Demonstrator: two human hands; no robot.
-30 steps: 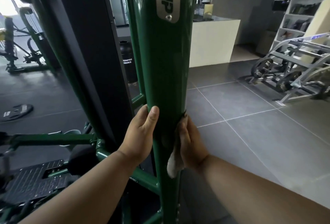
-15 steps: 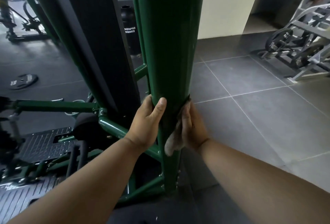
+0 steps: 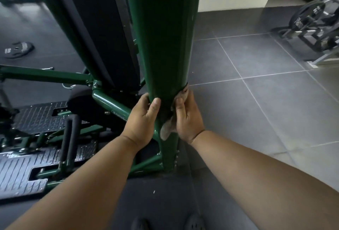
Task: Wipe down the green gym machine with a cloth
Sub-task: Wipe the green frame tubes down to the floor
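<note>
the green post (image 3: 161,46) of the gym machine is clasped between both hands, low down near its base. the left hand (image 3: 142,119) is wrapped round the post's left side, thumb laid across the front. a pale cloth (image 3: 167,128) is pressed against the post's right side by the right hand (image 3: 187,118), fingers curled round it, one end hanging below the palm. both forearms are stretched forward. black footplates (image 3: 27,163) are seen left of the left hand, grey floor tiles (image 3: 256,110) right of the right hand.
</note>
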